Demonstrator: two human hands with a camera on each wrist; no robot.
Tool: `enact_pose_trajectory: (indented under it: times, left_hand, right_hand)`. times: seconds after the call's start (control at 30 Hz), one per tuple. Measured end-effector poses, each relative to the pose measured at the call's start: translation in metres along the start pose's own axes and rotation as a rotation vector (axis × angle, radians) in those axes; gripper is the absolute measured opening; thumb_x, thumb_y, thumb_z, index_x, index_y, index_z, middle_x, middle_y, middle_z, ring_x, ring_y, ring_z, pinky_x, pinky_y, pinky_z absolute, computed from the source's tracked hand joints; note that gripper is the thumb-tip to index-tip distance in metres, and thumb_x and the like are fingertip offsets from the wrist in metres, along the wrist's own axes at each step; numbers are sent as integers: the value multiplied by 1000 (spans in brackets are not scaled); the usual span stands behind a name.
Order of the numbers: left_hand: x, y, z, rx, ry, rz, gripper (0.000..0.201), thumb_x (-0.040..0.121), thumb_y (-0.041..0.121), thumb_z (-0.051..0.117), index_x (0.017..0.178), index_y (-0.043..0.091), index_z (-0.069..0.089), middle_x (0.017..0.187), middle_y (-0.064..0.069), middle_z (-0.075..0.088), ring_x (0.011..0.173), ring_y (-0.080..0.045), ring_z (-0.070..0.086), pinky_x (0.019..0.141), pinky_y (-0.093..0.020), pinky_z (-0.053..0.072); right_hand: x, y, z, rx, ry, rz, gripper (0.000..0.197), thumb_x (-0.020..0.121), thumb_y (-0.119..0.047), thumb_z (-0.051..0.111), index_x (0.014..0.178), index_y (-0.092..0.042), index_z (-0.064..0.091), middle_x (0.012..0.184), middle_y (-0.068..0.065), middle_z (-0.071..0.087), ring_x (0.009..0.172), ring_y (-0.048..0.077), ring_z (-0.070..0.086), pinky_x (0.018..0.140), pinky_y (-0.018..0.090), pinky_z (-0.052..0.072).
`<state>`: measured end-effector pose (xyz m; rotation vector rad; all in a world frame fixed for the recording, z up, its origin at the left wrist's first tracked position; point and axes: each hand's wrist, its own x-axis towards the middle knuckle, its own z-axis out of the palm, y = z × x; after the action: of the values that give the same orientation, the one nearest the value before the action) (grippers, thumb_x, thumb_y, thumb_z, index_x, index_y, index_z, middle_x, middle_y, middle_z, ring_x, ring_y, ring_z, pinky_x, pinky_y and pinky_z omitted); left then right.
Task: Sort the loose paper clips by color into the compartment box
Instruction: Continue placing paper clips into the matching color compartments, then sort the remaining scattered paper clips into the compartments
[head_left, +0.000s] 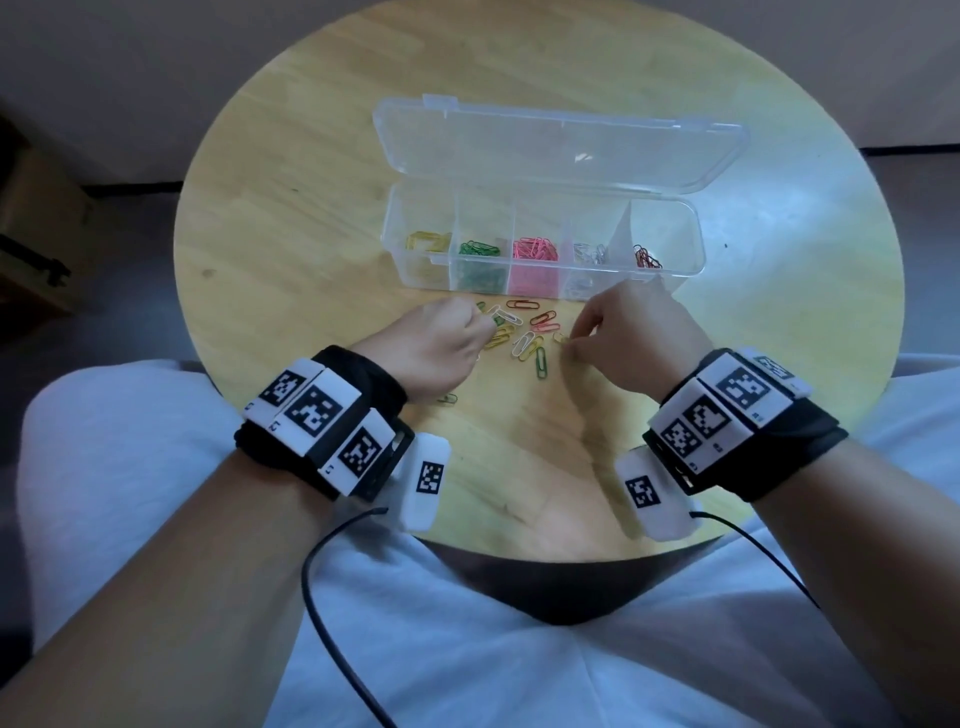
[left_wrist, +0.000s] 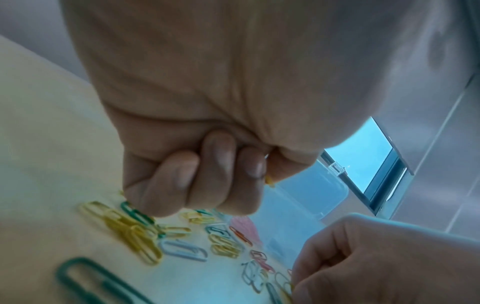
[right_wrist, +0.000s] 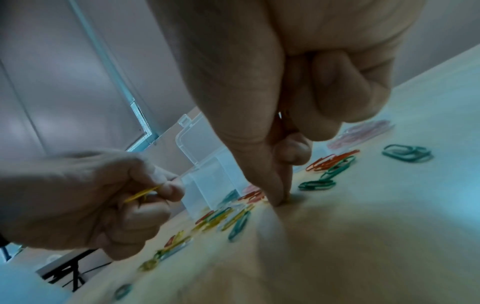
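A clear compartment box (head_left: 680, 273) lies open on the table; left to right its sections hold yellow, green, pink, white and red clips. Several loose paper clips (head_left: 525, 339) of mixed colours lie in front of it, between my hands. My left hand (head_left: 480, 322) hovers over the pile's left side and pinches a yellow clip (right_wrist: 141, 195) between thumb and forefinger, the other fingers curled in. My right hand (head_left: 571, 345) has thumb and forefinger tips (right_wrist: 281, 200) pressed together on the table at another yellow clip (head_left: 560, 338).
The box lid (head_left: 561, 145) lies flat behind the box. A lone green clip (head_left: 447, 399) sits near my left wrist. The round wooden table (head_left: 291, 234) ends just before my lap. Cables trail from both wrist bands.
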<state>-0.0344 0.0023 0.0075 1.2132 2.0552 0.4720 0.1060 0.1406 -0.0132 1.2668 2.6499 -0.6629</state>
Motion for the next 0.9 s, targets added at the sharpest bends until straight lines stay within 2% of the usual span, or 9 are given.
enact_pose_trajectory:
  times: [0.07,0.17,0.23,0.3,0.4,0.57,0.63,0.73,0.9]
  left_hand:
    - [0,-1,-1,-66,-4,-9,21,94,5,31,75,10,40,76,-9,39,69,-19,32,62,-33,28]
    - [1,-1,-3,-347,-51,-54,24,92,27,32,75,12,42,69,-2,50,64,-19,37,61,-35,32]
    - [0,1,-6,-525,-101,-55,22,92,27,32,77,14,39,60,2,49,57,-17,34,55,-33,29]
    - [-3,5,-8,-622,-130,-24,20,98,18,30,79,14,35,55,1,45,49,-12,30,48,-27,24]
    - [-7,9,-9,-670,-120,24,19,96,4,32,82,15,38,51,6,46,43,-6,35,43,-20,27]
    - [-4,8,-22,-699,-8,10,24,94,1,31,89,16,50,57,5,44,47,-11,29,48,-26,23]
    - [1,8,-37,-715,109,0,26,95,0,32,87,15,52,57,5,42,45,-10,28,46,-25,24]
    - [8,5,-65,-678,258,-24,29,96,3,35,80,15,56,59,2,40,42,-10,30,45,-24,25]
    - [19,0,-95,-465,346,-95,29,93,10,40,73,20,59,65,0,48,54,-15,40,53,-30,31]
  right_hand:
    - [1,-3,0,-38,-33,19,12,82,-25,67,83,-15,73,88,10,67,78,22,62,58,24,43]
    - [1,-8,-3,-111,-127,38,28,88,-34,57,87,-8,66,87,10,64,81,25,60,68,29,49]
    - [-2,-10,-6,150,-178,83,25,91,-27,48,77,-9,59,74,7,57,67,24,54,58,28,44]
    - [-4,-13,-11,574,-223,171,29,87,-20,46,58,-15,46,57,5,42,46,19,33,44,23,26]
    - [-10,-13,-19,971,-345,211,36,88,-19,47,57,-21,29,54,1,28,42,14,14,43,21,10]
    - [-8,-34,-40,1279,-488,140,21,91,-12,37,75,-11,51,58,3,42,38,10,24,37,19,14]
    - [-1,-49,-48,1289,-475,135,19,89,-10,36,79,-11,52,57,3,38,39,11,22,37,18,14]
    - [15,-78,-61,1089,-385,139,12,91,-20,49,79,-18,45,53,-3,28,41,11,16,39,18,12]
    - [42,-127,-63,901,-304,65,18,92,-31,57,93,-14,51,70,3,41,54,15,32,50,27,24]
